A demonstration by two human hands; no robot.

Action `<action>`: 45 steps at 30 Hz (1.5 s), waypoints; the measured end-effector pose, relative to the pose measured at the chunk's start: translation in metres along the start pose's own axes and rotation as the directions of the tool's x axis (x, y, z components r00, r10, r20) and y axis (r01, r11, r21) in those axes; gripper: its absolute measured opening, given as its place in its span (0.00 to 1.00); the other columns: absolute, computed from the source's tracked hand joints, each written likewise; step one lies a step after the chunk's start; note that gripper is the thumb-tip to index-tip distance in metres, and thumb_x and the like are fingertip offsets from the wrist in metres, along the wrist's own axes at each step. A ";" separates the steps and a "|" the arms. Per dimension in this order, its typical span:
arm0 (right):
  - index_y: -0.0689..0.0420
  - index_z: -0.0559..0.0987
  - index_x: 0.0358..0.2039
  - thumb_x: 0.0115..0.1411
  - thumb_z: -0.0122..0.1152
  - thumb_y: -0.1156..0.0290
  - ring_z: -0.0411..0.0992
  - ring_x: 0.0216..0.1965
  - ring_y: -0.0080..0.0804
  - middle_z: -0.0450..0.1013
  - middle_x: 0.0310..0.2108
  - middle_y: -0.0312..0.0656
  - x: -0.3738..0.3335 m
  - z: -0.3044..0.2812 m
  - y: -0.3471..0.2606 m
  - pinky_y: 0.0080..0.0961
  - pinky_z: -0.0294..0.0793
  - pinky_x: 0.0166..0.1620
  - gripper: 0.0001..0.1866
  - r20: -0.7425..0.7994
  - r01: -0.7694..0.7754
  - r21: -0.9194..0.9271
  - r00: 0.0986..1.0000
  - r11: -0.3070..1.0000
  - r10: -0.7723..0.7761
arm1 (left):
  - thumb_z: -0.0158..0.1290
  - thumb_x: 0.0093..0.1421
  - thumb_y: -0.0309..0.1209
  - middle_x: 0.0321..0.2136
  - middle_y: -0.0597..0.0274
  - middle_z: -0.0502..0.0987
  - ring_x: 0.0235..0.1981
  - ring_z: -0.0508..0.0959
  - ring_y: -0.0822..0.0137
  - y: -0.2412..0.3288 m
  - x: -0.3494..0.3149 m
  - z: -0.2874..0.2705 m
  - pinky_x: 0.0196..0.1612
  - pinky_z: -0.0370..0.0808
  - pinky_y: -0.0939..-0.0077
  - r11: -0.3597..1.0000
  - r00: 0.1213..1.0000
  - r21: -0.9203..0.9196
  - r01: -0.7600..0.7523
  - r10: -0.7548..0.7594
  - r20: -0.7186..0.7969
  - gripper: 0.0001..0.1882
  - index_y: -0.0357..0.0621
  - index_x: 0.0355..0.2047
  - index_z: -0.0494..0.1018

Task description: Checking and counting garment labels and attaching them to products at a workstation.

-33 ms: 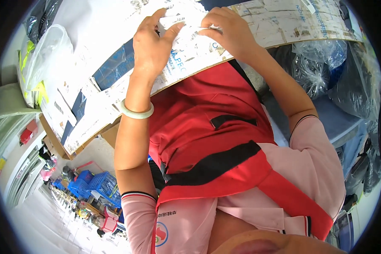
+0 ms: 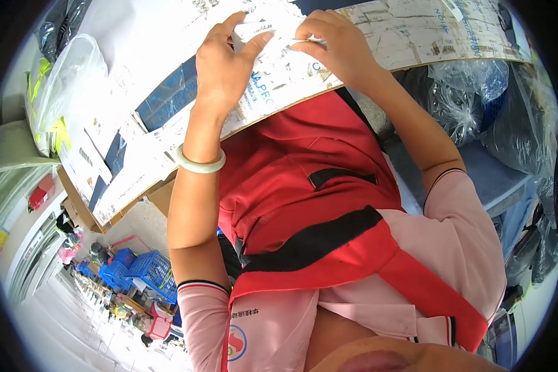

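Both of my hands are at the white table surface (image 2: 186,127), which is patched with worn paper and tape. My left hand (image 2: 224,71) has its thumb and forefinger on a small white barcode label (image 2: 254,28); its other fingers are curled and partly hidden. To its right, my right hand (image 2: 338,48) is closed in a pinch on a thin white edge (image 2: 317,41), perhaps of the same label or its backing. Whether the two white pieces are joined, I cannot tell. A pale bangle (image 2: 199,162) circles my left wrist.
A clear plastic bag (image 2: 71,80) with yellow-green pieces lies at the far left. Dark blue film (image 2: 167,96) shows on the table. Filled plastic bags (image 2: 468,99) crowd under the right side. Blue baskets (image 2: 152,273) stand lower left, beyond a cardboard box (image 2: 80,201).
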State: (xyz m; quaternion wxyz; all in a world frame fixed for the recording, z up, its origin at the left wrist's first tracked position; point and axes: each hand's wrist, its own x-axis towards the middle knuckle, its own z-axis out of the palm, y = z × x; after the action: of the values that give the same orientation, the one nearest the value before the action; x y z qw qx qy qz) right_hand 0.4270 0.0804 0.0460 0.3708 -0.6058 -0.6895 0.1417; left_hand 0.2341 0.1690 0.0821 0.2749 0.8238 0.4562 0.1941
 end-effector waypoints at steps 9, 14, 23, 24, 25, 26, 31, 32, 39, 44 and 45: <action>0.54 0.76 0.31 0.53 0.68 0.68 0.69 0.36 0.37 0.71 0.31 0.36 -0.001 0.002 0.001 0.32 0.68 0.40 0.09 -0.056 0.056 -0.008 0.997 0.998 -0.057 | 0.69 0.49 0.40 0.33 0.44 0.81 0.34 0.82 0.51 0.008 0.002 -0.003 0.42 0.78 0.68 1.000 0.993 -0.011 0.013 -0.011 0.116 0.31 0.32 0.49 0.75; 0.54 0.77 0.35 0.54 0.68 0.68 0.71 0.40 0.35 0.73 0.35 0.36 -0.004 0.007 0.001 0.30 0.70 0.44 0.10 -0.035 -0.015 0.054 0.999 0.998 0.016 | 0.68 0.50 0.37 0.33 0.42 0.81 0.36 0.83 0.51 0.011 -0.003 0.003 0.44 0.78 0.69 0.994 0.993 -0.109 0.020 -0.007 0.118 0.32 0.32 0.52 0.73; 0.53 0.73 0.54 0.55 0.68 0.65 0.69 0.51 0.40 0.70 0.50 0.45 -0.014 -0.005 -0.021 0.35 0.69 0.54 0.26 0.005 -0.163 0.251 0.986 0.954 0.167 | 0.65 0.52 0.30 0.35 0.46 0.81 0.33 0.83 0.57 -0.009 -0.059 -0.048 0.39 0.79 0.66 0.990 0.996 -0.118 0.077 -0.070 0.057 0.29 0.37 0.54 0.72; 0.50 0.77 0.50 0.54 0.69 0.66 0.70 0.50 0.36 0.73 0.47 0.39 -0.013 -0.001 -0.030 0.30 0.69 0.54 0.22 -0.011 -0.142 0.238 0.989 0.961 0.149 | 0.65 0.52 0.30 0.35 0.46 0.81 0.33 0.83 0.57 -0.014 -0.067 -0.049 0.39 0.79 0.66 0.990 0.996 -0.109 0.086 -0.081 0.048 0.29 0.37 0.54 0.72; 0.50 0.77 0.50 0.54 0.69 0.66 0.70 0.50 0.36 0.73 0.47 0.39 -0.012 0.004 -0.037 0.30 0.69 0.54 0.22 -0.005 -0.134 0.248 0.990 0.959 0.139 | 0.66 0.52 0.29 0.39 0.47 0.80 0.38 0.82 0.56 -0.018 -0.071 -0.047 0.43 0.77 0.67 1.000 0.997 -0.013 0.006 -0.005 0.071 0.28 0.36 0.54 0.72; 0.48 0.75 0.54 0.53 0.69 0.66 0.68 0.53 0.38 0.71 0.51 0.40 -0.012 0.010 -0.043 0.31 0.67 0.56 0.26 -0.025 -0.006 0.173 1.000 0.985 0.011 | 0.66 0.52 0.28 0.44 0.48 0.79 0.43 0.80 0.56 -0.021 -0.074 -0.046 0.47 0.76 0.68 0.994 0.992 0.081 -0.076 0.068 0.103 0.28 0.36 0.54 0.72; 0.50 0.74 0.57 0.50 0.70 0.66 0.65 0.58 0.45 0.69 0.56 0.42 -0.002 0.031 -0.094 0.35 0.64 0.60 0.31 0.040 0.298 -0.050 0.954 0.953 -0.296 | 0.66 0.49 0.30 0.47 0.48 0.76 0.50 0.74 0.48 -0.031 -0.082 -0.039 0.54 0.71 0.61 0.998 0.997 -0.012 -0.058 0.059 0.045 0.31 0.40 0.55 0.71; 0.50 0.74 0.57 0.50 0.70 0.66 0.65 0.58 0.45 0.69 0.56 0.42 -0.001 0.033 -0.093 0.35 0.64 0.60 0.31 0.045 0.303 -0.051 0.953 0.952 -0.301 | 0.66 0.49 0.30 0.47 0.48 0.76 0.50 0.74 0.48 -0.035 -0.084 -0.039 0.54 0.71 0.61 0.998 0.998 -0.016 -0.055 0.056 0.039 0.31 0.40 0.55 0.71; 0.53 0.70 0.60 0.54 0.67 0.59 0.58 0.63 0.52 0.62 0.61 0.53 0.006 0.053 -0.072 0.48 0.56 0.64 0.34 0.131 0.246 0.077 0.958 0.966 -0.254 | 0.67 0.49 0.30 0.45 0.47 0.77 0.50 0.74 0.48 -0.050 -0.090 -0.042 0.53 0.72 0.61 0.992 1.000 -0.127 -0.012 0.015 0.022 0.31 0.41 0.54 0.72; 0.54 0.71 0.59 0.52 0.68 0.57 0.60 0.61 0.52 0.64 0.60 0.50 0.017 0.046 -0.098 0.49 0.57 0.63 0.34 0.188 0.287 0.003 0.941 0.958 -0.282 | 0.68 0.50 0.31 0.47 0.49 0.77 0.48 0.77 0.56 -0.052 -0.094 -0.044 0.53 0.73 0.67 0.989 1.000 -0.150 -0.012 0.014 0.014 0.32 0.41 0.56 0.71; 0.54 0.71 0.59 0.52 0.68 0.57 0.60 0.61 0.52 0.64 0.60 0.50 0.018 0.046 -0.097 0.49 0.57 0.63 0.34 0.190 0.289 0.002 0.940 0.957 -0.284 | 0.68 0.50 0.30 0.47 0.51 0.77 0.48 0.77 0.57 -0.055 -0.095 -0.039 0.53 0.72 0.68 0.985 0.999 -0.170 -0.032 0.027 -0.033 0.33 0.42 0.57 0.71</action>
State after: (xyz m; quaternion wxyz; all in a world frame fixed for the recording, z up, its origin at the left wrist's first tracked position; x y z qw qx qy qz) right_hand 0.3247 0.0870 0.0830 0.3128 -0.4877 -0.8040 0.1338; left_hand 0.1285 0.1223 0.0714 0.3346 0.8008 0.4298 0.2491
